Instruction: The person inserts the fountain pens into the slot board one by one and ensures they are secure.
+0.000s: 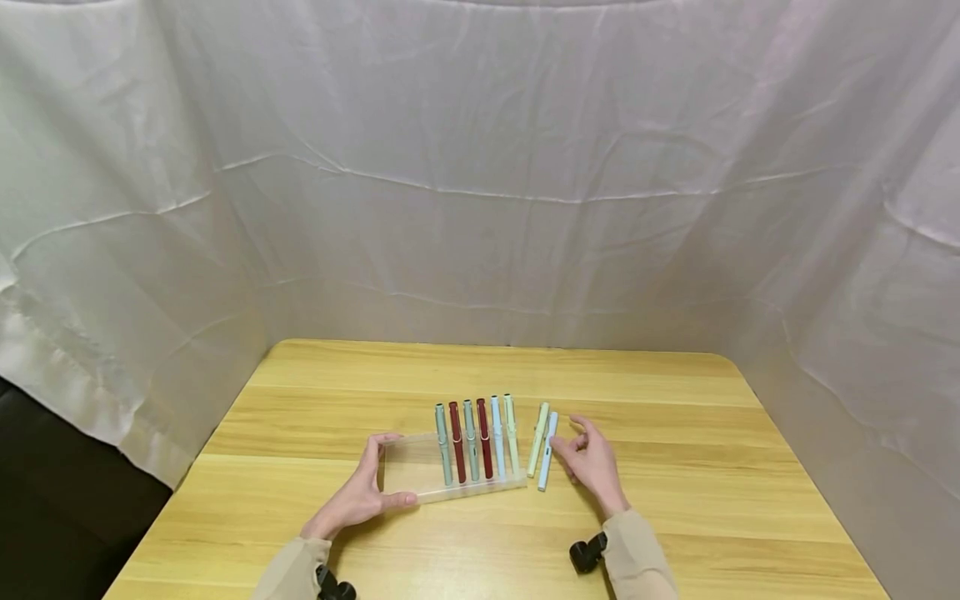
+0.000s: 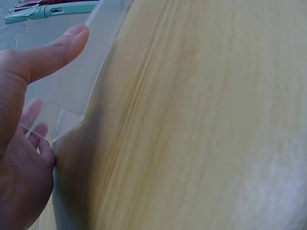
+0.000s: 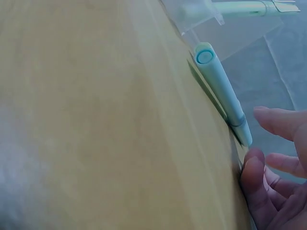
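Note:
A clear plastic pen rack [image 1: 408, 471] lies on the wooden table [image 1: 675, 433] with several pens across it, among them two dark red ones [image 1: 457, 454]. My left hand [image 1: 381, 472] grips the rack's left end, thumb on the near edge and fingers on the far edge. The left wrist view shows the thumb [image 2: 48, 52] pressing on the rack [image 2: 81, 81]. Right of the rack lie a loose pale green pen [image 1: 537, 451] and a light blue pen [image 1: 548, 462]. My right hand [image 1: 570, 439] rests beside the blue pen [image 3: 223, 91], fingers [image 3: 280, 120] relaxed and holding nothing.
White cloth [image 1: 480, 208] hangs behind and at both sides of the table. Bare wood stretches around the rack. A black wrist mount [image 1: 587, 554] shows on my right sleeve. Left of the table is a dark gap [image 1: 67, 500].

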### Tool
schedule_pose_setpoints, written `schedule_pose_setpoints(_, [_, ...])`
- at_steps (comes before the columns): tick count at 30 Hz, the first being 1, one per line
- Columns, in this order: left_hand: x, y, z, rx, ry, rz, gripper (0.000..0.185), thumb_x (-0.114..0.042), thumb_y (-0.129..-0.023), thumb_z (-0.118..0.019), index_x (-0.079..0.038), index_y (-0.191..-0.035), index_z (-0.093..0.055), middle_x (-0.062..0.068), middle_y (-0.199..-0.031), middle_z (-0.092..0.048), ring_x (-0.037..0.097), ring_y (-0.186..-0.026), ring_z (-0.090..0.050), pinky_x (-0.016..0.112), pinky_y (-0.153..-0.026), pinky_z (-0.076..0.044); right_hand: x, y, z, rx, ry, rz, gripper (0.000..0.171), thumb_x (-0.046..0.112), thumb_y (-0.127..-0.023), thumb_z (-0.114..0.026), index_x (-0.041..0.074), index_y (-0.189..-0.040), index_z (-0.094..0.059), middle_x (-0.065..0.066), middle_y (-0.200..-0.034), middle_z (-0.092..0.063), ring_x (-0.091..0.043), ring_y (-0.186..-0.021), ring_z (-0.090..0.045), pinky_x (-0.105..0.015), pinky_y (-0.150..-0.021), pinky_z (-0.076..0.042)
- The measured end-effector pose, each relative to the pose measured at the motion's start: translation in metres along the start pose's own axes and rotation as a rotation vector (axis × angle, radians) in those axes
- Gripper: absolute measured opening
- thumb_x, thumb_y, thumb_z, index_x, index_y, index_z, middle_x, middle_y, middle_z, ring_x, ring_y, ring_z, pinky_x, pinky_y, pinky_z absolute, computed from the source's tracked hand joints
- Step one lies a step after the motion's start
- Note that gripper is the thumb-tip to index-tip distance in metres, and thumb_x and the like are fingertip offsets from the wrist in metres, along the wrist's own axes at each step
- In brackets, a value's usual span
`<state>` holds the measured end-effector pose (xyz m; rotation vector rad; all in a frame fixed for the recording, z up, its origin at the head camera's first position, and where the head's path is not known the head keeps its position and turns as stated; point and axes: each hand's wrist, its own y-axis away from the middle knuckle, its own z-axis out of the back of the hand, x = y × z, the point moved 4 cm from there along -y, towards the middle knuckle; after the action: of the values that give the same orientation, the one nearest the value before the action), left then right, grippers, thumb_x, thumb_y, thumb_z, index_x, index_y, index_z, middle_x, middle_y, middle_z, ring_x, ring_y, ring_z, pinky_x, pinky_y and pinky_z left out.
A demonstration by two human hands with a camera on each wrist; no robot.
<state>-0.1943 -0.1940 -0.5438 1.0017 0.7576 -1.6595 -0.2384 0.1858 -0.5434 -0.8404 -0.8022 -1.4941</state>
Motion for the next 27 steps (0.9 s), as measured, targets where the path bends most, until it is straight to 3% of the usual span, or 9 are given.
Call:
schedule_pose_setpoints(6, [0.0001,0.0004,-0.0004,0.004,0.004,0.013,0.096,-0.028,-0.074,-0.088,-0.01,-0.146,-0.027,0.021,-0.155,-0.029,0.046,-0.15,-0.022,0.076,-0.119,-0.01,0.0039,-0.001,-0.0016,-0.001,0.103,0.004,0.072,0.032,-0.09,-0.075,0.003,-0.148,-0.044,-0.002,-0.073,-0.062,-0.012,-0.044,-0.052,-0.024,-0.067,-0.05])
schedule_pose_setpoints(11, [0.0003,0.0006,-0.0005,0.004,0.01,0.024,0.097,-0.028,-0.074,-0.088,-0.01,-0.146,-0.027,0.021,-0.155,-0.029,0.046,-0.15,-0.022,0.076,-0.12,-0.009,0.0041,-0.0006,-0.0017,0.006,0.113,0.002,0.072,0.028,-0.089,-0.076,0.002,-0.148,-0.043,-0.002,-0.074,-0.06,-0.011,-0.044,-0.05,-0.023,-0.06,-0.048])
schedule_pose_setpoints(16, [0.0005,-0.0001,-0.0003,0.003,0.007,0.016,0.097,-0.028,-0.074,-0.089,-0.009,-0.146,-0.026,0.021,-0.155,-0.029,0.046,-0.15,-0.022,0.077,-0.119,-0.01,0.0053,-0.0005,-0.0009,0.029,0.105,-0.003,0.07,0.021,-0.089,-0.075,0.001,-0.148,-0.043,-0.002,-0.076,-0.059,-0.011,-0.046,-0.051,-0.024,-0.062,-0.05])
schedule_pose_setpoints(21, [0.0001,-0.0003,0.0,-0.001,0.002,0.01,0.097,-0.028,-0.073,-0.089,-0.009,-0.146,-0.027,0.021,-0.155,-0.029,0.046,-0.149,-0.023,0.077,-0.119,-0.01,0.0043,-0.0012,0.0004,0.06,0.063,-0.014,0.069,0.014,-0.089,-0.072,0.001,-0.149,-0.041,-0.003,-0.075,-0.059,-0.011,-0.047,-0.052,-0.023,-0.051,-0.051])
schedule_pose_setpoints(27, [0.0,-0.0003,-0.0002,0.002,0.007,0.012,0.097,-0.027,-0.074,-0.089,-0.01,-0.146,-0.027,0.021,-0.155,-0.029,0.046,-0.15,-0.022,0.076,-0.119,-0.009,0.0024,-0.004,0.0013,0.064,0.049,-0.031,0.067,0.022,-0.093,-0.07,0.002,-0.149,-0.04,-0.003,-0.074,-0.06,-0.013,-0.046,-0.054,-0.025,-0.049,-0.052])
